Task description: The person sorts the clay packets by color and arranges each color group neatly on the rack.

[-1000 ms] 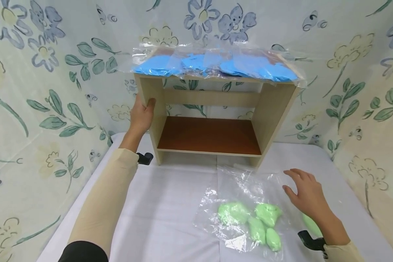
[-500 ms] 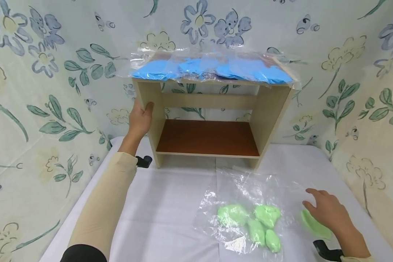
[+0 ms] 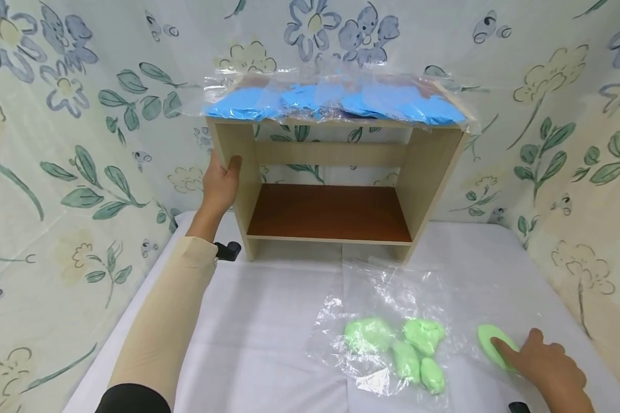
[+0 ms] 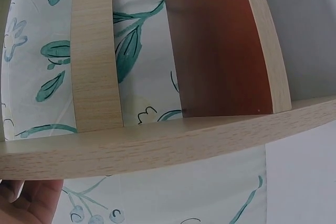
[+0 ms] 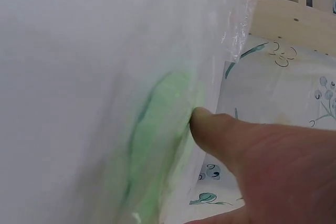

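A small pale-wood shelf unit with a reddish-brown board stands at the back of the white-covered table. My left hand grips its left side panel, thumb toward the front; in the left wrist view, fingertips show at the panel. At the right, my right hand has its thumb on a flat, oval, light-green piece. The right wrist view shows that thumb against the green piece, which seems to be in clear plastic; the other fingers are mostly hidden.
A clear plastic bag with several light-green lumps lies left of my right hand. On top of the shelf unit are bright-blue pieces in clear plastic. Flower-patterned cloth hangs around the table.
My right hand has moved right and toward me, from above the plastic bag to the oval green piece, and its thumb has come down on it. My left hand has stayed on the shelf unit.
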{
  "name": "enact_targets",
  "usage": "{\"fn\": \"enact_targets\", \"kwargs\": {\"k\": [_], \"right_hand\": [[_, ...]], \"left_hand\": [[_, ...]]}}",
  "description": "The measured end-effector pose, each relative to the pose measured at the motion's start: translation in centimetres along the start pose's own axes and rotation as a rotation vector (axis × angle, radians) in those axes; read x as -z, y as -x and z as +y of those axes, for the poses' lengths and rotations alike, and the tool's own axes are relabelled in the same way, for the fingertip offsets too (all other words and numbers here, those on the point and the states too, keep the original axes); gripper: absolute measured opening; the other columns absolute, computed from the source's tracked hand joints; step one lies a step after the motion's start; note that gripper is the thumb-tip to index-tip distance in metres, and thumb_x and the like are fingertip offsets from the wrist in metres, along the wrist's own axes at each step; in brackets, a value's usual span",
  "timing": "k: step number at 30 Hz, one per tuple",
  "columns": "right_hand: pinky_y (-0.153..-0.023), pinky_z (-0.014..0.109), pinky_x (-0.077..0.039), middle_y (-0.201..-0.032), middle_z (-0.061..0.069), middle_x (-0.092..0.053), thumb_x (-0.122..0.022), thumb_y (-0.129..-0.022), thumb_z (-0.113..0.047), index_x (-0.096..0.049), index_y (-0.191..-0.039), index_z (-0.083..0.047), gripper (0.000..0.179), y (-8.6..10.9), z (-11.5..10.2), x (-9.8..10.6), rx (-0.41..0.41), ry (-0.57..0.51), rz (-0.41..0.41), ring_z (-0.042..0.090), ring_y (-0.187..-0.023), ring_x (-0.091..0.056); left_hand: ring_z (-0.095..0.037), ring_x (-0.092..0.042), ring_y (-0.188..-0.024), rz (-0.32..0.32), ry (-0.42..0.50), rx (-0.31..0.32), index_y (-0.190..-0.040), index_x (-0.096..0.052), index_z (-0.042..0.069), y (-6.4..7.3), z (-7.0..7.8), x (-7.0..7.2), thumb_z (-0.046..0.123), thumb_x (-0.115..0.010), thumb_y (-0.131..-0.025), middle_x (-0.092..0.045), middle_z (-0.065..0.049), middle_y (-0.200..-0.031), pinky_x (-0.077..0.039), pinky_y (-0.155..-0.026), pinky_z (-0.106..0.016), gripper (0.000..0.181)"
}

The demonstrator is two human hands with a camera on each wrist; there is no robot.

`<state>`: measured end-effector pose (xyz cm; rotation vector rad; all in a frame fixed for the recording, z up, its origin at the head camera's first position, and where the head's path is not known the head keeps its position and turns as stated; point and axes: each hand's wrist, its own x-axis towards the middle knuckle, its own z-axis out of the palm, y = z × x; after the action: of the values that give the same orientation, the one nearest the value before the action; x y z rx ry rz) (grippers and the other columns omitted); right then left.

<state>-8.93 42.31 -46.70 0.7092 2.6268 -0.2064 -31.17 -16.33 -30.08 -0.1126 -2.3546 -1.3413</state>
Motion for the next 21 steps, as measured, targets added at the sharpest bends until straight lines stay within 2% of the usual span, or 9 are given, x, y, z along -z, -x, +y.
{"fn": "enact_targets", "kwargs": {"k": [1,3,7,11,16,21], "right_hand": [[-0.080,0.066,-0.050,-0.114,0.050,-0.042,-0.041,-0.077,-0.090,-0.023,-0.134,0.023,0.128,0.1,0.0,-0.1,-0.021,-0.002,-0.010,0.063,-0.101,-0.052],[-0.082,0.066,-0.050,-0.115,0.051,-0.042,-0.043,-0.078,-0.088,-0.023,-0.134,0.025,0.128,0.0,0.0,0.0,-0.008,-0.008,-0.017,0.064,-0.103,-0.051],[-0.087,0.068,-0.047,-0.121,0.054,-0.037,-0.049,-0.081,-0.082,-0.021,-0.134,0.027,0.125,-0.6,0.1,0.1,0.086,-0.037,-0.010,0.068,-0.109,-0.045],[-0.089,0.069,-0.045,-0.123,0.056,-0.034,-0.049,-0.087,-0.075,-0.020,-0.135,0.027,0.117,-1.1,0.1,0.2,0.161,-0.068,0.012,0.069,-0.111,-0.041],[-0.090,0.069,-0.044,-0.123,0.056,-0.032,-0.051,-0.089,-0.071,-0.021,-0.134,0.027,0.112,-1.2,-0.1,0.2,0.173,-0.091,0.026,0.068,-0.113,-0.039],[-0.095,0.070,-0.041,-0.128,0.054,-0.032,-0.059,-0.088,-0.063,-0.019,-0.137,0.025,0.108,-0.9,-0.4,0.3,0.144,-0.168,0.017,0.068,-0.116,-0.036]], "left_hand": [[-0.035,-0.049,-0.136,0.002,-0.001,-0.001,-0.150,-0.030,0.020,0.0,0.0,0.0,0.045,-0.038,-0.104,-0.049,-0.012,-0.148,-0.044,-0.109,-0.059,0.053],[-0.035,-0.050,-0.136,0.004,-0.002,-0.002,-0.150,-0.030,0.020,0.0,0.0,0.0,0.045,-0.038,-0.104,-0.048,-0.012,-0.149,-0.044,-0.108,-0.059,0.053],[-0.036,-0.049,-0.137,-0.002,-0.005,0.011,-0.151,-0.028,0.021,0.0,0.0,0.0,0.045,-0.038,-0.104,-0.047,-0.012,-0.150,-0.044,-0.109,-0.060,0.054],[-0.035,-0.048,-0.139,-0.002,-0.006,0.021,-0.151,-0.027,0.022,0.0,-0.1,0.1,0.047,-0.038,-0.104,-0.046,-0.011,-0.151,-0.042,-0.110,-0.059,0.055],[-0.035,-0.047,-0.139,0.006,-0.015,0.022,-0.152,-0.027,0.021,-0.1,-0.2,0.1,0.047,-0.038,-0.104,-0.046,-0.011,-0.151,-0.041,-0.111,-0.060,0.055],[-0.035,-0.047,-0.139,0.007,-0.015,0.024,-0.152,-0.026,0.021,-0.1,-0.3,0.1,0.046,-0.038,-0.104,-0.045,-0.011,-0.152,-0.041,-0.111,-0.060,0.055]]}}
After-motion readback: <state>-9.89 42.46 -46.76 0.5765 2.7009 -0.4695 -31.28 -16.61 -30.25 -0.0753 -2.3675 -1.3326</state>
